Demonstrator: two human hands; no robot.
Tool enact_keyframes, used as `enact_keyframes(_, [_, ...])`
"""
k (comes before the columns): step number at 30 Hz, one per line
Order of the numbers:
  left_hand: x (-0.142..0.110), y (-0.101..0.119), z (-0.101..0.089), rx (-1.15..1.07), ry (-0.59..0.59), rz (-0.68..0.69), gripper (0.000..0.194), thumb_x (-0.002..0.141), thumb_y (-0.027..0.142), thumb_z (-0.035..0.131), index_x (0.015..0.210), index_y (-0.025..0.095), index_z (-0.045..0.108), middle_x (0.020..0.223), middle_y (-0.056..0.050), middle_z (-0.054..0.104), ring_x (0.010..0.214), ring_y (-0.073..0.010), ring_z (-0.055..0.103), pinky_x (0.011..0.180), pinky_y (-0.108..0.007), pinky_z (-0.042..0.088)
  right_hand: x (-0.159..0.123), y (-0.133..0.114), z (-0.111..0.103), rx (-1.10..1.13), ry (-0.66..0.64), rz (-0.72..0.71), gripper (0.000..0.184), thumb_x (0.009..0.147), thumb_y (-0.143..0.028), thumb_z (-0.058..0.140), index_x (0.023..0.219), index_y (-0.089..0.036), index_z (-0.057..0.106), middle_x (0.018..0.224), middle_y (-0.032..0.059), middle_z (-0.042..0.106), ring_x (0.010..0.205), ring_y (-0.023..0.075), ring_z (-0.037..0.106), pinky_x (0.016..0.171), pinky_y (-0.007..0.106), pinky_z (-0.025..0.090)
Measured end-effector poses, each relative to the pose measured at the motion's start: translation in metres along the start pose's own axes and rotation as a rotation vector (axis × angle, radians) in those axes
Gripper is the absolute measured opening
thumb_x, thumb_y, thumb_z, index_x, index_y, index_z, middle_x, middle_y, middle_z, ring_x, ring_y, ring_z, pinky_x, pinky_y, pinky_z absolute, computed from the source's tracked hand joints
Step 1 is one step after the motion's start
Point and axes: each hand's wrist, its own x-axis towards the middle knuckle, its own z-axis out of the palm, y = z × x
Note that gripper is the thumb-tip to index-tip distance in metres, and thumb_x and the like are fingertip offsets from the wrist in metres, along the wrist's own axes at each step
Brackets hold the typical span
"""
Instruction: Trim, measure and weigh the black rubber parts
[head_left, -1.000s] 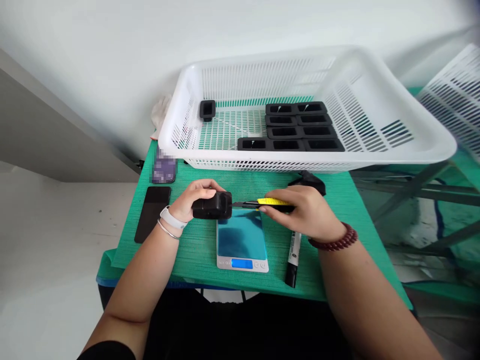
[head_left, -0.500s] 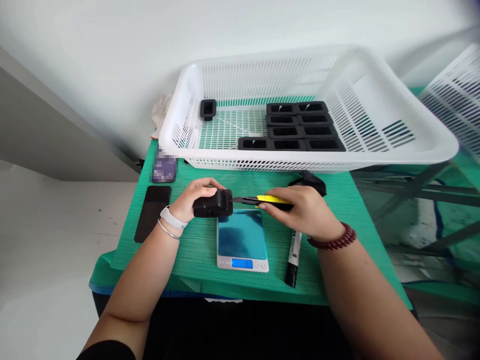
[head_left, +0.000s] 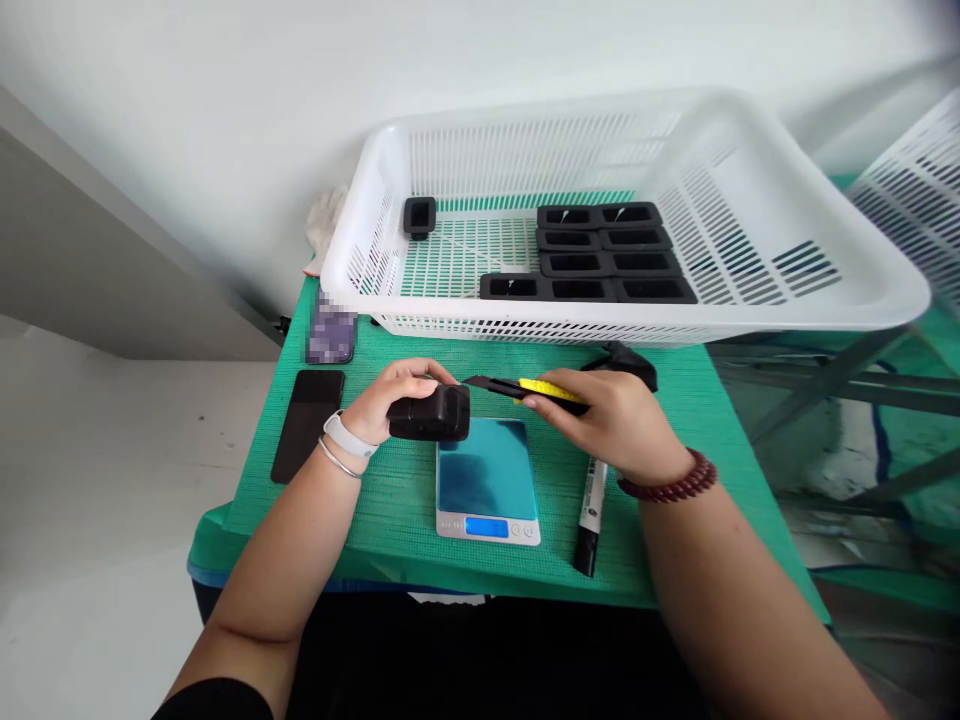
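Closed around a black rubbery rectangular part (head_left: 431, 412), my left hand (head_left: 397, 393) holds it above the top edge of the small digital scale (head_left: 486, 475). My right hand (head_left: 611, 415) grips a yellow and black utility knife (head_left: 544, 391), its dark blade pointing left. The blade tip is close to the part's upper right corner; whether they touch I cannot tell. Below my right hand a white marker (head_left: 592, 510) with a black cap lies on the green mat (head_left: 397, 520).
Behind my hands a white plastic basket (head_left: 622, 317) holds several similar black parts (head_left: 581, 289) in rows, with one single part (head_left: 419, 216) at its left. Two phones, one dark (head_left: 307, 425) and one purplish (head_left: 331, 335), lie left. A black item (head_left: 630, 365) sits behind my right hand.
The knife blade has risen slightly, from the side of the black part to its upper corner. The part has tilted or dropped a little in my left hand.
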Motion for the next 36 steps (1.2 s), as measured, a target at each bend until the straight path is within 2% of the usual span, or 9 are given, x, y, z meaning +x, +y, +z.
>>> enact_keyframes(3, [0.001,-0.002,-0.001,-0.025,0.026,0.015,0.034,0.061,0.038,0.075,0.084,0.013,0.072,0.074,-0.005,0.071,0.062,-0.0134,0.063,0.057,-0.023,0.047,0.001,0.0,-0.001,0.013,0.026,0.037,0.036,0.092,-0.05,0.048,0.087,-0.021,0.069,0.071,0.006,0.072,0.057,0.0189,0.063,0.053,0.031,0.043])
enact_keyframes(8, [0.007,-0.007,-0.001,-0.075,0.301,0.189,0.032,0.069,0.042,0.075,0.09,0.018,0.069,0.085,-0.002,0.071,0.074,-0.0143,0.065,0.066,-0.024,0.051,0.001,-0.001,0.001,0.062,0.001,0.033,0.033,0.092,-0.049,0.05,0.088,-0.022,0.068,0.07,0.0043,0.071,0.055,0.0169,0.061,0.053,0.029,0.042])
enact_keyframes(10, [0.009,-0.009,-0.001,-0.109,0.366,0.256,0.036,0.073,0.045,0.074,0.097,0.02,0.067,0.091,-0.002,0.071,0.079,-0.0146,0.066,0.069,-0.026,0.052,0.001,-0.002,0.003,0.039,0.014,0.044,0.035,0.092,-0.049,0.049,0.087,-0.02,0.068,0.067,0.0042,0.069,0.053,0.0164,0.059,0.052,0.029,0.041])
enact_keyframes(14, [0.011,-0.012,-0.001,-0.18,0.349,0.293,0.048,0.067,0.042,0.08,0.107,0.021,0.064,0.098,-0.004,0.071,0.081,-0.017,0.068,0.07,-0.031,0.055,0.001,-0.002,0.006,0.002,0.059,0.099,0.035,0.091,-0.048,0.05,0.09,-0.018,0.068,0.067,0.0046,0.069,0.053,0.0166,0.059,0.051,0.028,0.039])
enact_keyframes(19, [0.009,-0.013,0.001,-0.188,0.262,0.216,0.046,0.061,0.03,0.085,0.102,0.02,0.066,0.091,-0.002,0.07,0.08,-0.0173,0.067,0.072,-0.033,0.055,0.0,-0.002,0.009,-0.01,0.096,0.106,0.038,0.091,-0.051,0.05,0.09,-0.018,0.069,0.065,0.0041,0.068,0.052,0.0159,0.059,0.05,0.027,0.039])
enact_keyframes(25, [0.006,-0.011,0.003,-0.076,0.169,0.133,0.045,0.057,0.025,0.086,0.096,0.018,0.065,0.083,-0.002,0.068,0.074,-0.0166,0.065,0.07,-0.032,0.052,0.0,-0.001,0.011,-0.01,0.093,0.07,0.039,0.091,-0.051,0.05,0.086,-0.018,0.07,0.067,0.0044,0.069,0.052,0.0152,0.059,0.05,0.027,0.038])
enact_keyframes(27, [0.007,-0.011,0.004,-0.038,0.18,0.136,0.043,0.056,0.025,0.087,0.093,0.016,0.066,0.081,-0.002,0.068,0.074,-0.0162,0.064,0.07,-0.031,0.051,0.0,-0.001,0.012,-0.009,0.092,0.064,0.039,0.091,-0.051,0.05,0.086,-0.017,0.07,0.068,0.0047,0.07,0.052,0.0151,0.059,0.05,0.027,0.038])
enact_keyframes(30, [0.009,-0.013,0.003,-0.022,0.259,0.216,0.039,0.054,0.024,0.088,0.085,0.017,0.065,0.082,0.0,0.067,0.078,-0.0142,0.062,0.073,-0.028,0.05,0.0,-0.001,0.012,-0.015,0.099,0.06,0.038,0.091,-0.05,0.05,0.088,-0.017,0.07,0.067,0.0044,0.069,0.052,0.0148,0.059,0.05,0.027,0.039])
enact_keyframes(36, [0.008,-0.013,0.003,0.034,0.325,0.285,0.044,0.058,0.021,0.086,0.09,0.021,0.055,0.087,0.002,0.065,0.086,-0.0137,0.062,0.079,-0.028,0.05,-0.001,-0.002,0.013,-0.016,0.098,0.047,0.037,0.092,-0.049,0.05,0.086,-0.019,0.07,0.069,0.0046,0.07,0.052,0.0155,0.059,0.05,0.027,0.039])
